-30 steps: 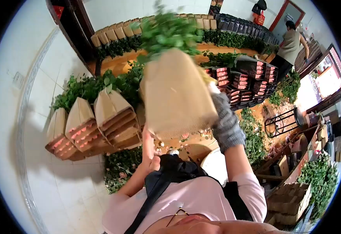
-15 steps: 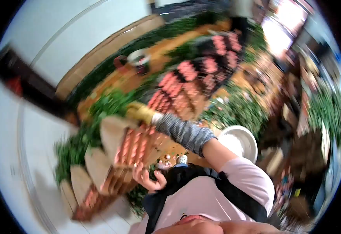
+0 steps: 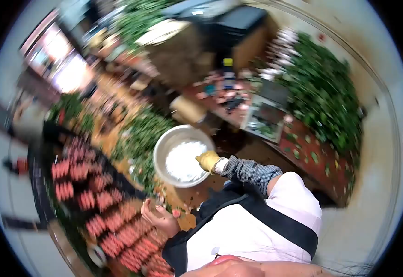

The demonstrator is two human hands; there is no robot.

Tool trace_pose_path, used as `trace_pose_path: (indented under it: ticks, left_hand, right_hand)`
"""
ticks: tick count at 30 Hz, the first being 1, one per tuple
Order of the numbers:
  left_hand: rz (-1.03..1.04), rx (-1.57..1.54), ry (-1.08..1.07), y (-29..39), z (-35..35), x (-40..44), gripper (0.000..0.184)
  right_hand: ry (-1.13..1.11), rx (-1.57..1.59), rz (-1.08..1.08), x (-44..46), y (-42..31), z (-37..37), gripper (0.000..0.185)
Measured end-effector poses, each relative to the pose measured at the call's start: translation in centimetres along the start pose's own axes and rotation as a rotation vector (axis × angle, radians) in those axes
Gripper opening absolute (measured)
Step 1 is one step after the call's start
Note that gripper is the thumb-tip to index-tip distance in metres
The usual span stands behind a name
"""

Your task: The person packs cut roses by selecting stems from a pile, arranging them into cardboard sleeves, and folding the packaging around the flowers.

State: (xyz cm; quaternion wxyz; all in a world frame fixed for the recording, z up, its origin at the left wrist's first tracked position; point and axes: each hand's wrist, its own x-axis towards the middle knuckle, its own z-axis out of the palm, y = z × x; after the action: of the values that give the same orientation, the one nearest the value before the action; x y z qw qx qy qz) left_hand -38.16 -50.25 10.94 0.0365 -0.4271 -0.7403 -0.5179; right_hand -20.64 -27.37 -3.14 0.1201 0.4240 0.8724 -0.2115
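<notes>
My right hand [image 3: 208, 162], in a yellow glove with a grey knitted sleeve above it, is over the right rim of a pale round basin [image 3: 161, 171]. White material [image 3: 185, 160] lies in the basin. The glove's fingers look curled, and whether they hold anything is hidden. My left hand [image 3: 161, 220] is bare and palm up, with its fingers apart and nothing in it. It is nearest to rows of wrapped pink flower bundles [image 3: 127, 233] at the lower left.
A reddish table [image 3: 310, 157] at the right bears a pile of leafy stems [image 3: 321, 92] and a small box [image 3: 262, 121]. Cut greenery [image 3: 141, 138] covers the floor beside the basin. A cardboard box [image 3: 176, 51] stands behind. Blurred at far left is another person [image 3: 31, 124].
The view has swung round to the right, towards the table. The brown-wrapped bundle that was in my hands has been let go. My gloved hand is now at the basin.
</notes>
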Motion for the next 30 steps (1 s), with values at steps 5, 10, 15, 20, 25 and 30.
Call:
trace_pose_path:
  ticks: [5, 10, 15, 20, 25, 30]
  left_hand:
    - [0.172, -0.288, -0.493, 9.7, 14.9, 1.5, 0.031]
    - [0.368, -0.498, -0.843, 18.7, 25.9, -1.6, 0.03]
    - [0.476, -0.526, -0.947, 22.0, 31.0, -2.3, 0.031]
    - [0.432, -0.477, -0.917, 20.8, 35.7, 1.0, 0.029]
    - [0.462, -0.537, -0.827, 20.2, 44.0, 9.9, 0.025]
    - [0.714, -0.439, -0.376, 25.2, 53.4, 29.5, 0.012]
  right_hand:
    - [0.198, 0.376, 0.132, -11.6, 12.5, -1.4, 0.039]
    - [0.383, 0.758, 0.129, -22.0, 18.0, -4.7, 0.046]
    - [0.956, 0.863, 0.122, -23.7, 21.8, -10.0, 0.045]
    - [1.303, 0.581, 0.395, -19.7, 27.2, -13.3, 0.041]
    - [0.908, 0.26, 0.821, -15.3, 30.4, -12.1, 0.04]
    - [1.119, 0.115, 0.76, -14.6, 30.4, -11.7, 0.039]
